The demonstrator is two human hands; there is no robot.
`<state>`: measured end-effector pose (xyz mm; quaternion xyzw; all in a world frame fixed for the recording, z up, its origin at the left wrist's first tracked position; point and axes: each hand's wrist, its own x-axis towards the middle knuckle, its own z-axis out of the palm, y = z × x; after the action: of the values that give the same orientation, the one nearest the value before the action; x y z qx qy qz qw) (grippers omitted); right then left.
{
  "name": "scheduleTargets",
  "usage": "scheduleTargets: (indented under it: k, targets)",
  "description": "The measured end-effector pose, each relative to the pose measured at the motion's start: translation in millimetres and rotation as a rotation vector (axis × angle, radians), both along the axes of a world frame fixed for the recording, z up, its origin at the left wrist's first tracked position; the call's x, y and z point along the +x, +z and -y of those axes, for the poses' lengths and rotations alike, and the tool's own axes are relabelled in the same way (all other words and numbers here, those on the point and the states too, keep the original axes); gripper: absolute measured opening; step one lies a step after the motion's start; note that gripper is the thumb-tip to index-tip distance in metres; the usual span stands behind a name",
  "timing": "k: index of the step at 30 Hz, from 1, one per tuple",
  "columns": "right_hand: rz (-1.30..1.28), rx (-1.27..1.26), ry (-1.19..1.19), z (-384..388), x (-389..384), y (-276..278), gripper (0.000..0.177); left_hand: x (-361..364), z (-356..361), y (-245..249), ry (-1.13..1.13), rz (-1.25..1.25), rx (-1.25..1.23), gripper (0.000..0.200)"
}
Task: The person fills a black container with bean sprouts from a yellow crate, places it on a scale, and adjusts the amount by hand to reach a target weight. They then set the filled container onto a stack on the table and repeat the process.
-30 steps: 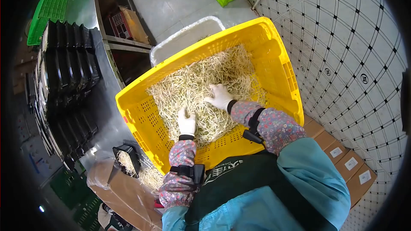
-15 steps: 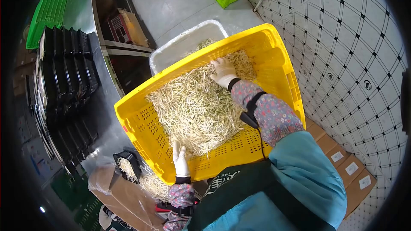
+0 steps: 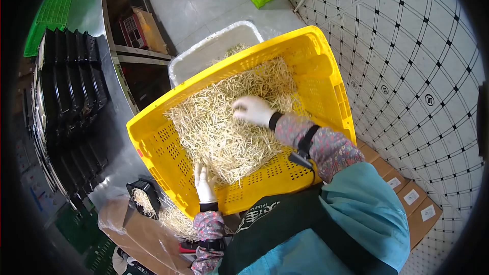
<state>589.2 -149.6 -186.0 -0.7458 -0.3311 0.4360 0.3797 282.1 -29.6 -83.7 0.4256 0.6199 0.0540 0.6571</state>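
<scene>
**Gloved hands in a crate of sprouts**

The right hand [image 3: 253, 110], in a white glove, lies palm down on the heap just above the middle of the frame. Its fingers are loosely bent and half spread, and no bunch is clearly closed in them. The left hand [image 3: 204, 182], also gloved, is at the lower centre with its fingers laid straight up the inside of the near wall. Whether the thumb hooks over the rim cannot be told.

Both hands work on the sprouts [image 3: 219, 132], a pale tangle filling the yellow crate [image 3: 328, 79]. The crate sits tilted across the centre, with its far edge over a white tub [image 3: 204, 53] that holds a few more sprouts.

Judging from this, the raking would go best with light, open fingers that comb through the top layer rather than squeeze it, since the stems look brittle. The left hand should brace the wall so the crate does not slide.

A small black tray [image 3: 141, 199] with sprouts lies at the lower left on the steel bench [image 3: 109, 127]. Stacked black trays [image 3: 71, 71] line the left edge.
</scene>
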Motion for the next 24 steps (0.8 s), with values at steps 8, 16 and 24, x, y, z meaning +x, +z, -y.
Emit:
scheduleTargets:
  k: [8, 16, 24]
  targets:
    - [0.491, -0.635, -0.005, 111.4, 21.5, -30.2, 0.108, -10.0, 0.9, -9.7, 0.002, 0.069, -0.012, 0.059]
    - [-0.041, -0.319, -0.509, 94.8, 15.9, -40.1, 0.047, -4.1, -0.9, -4.2, -0.007, 0.111, -0.028, 0.052]
    - [0.226, -0.417, 0.142, 104.1, -4.8, -30.3, 0.085, 1.8, -1.3, 0.4, -0.004, 0.139, -0.009, 0.049]
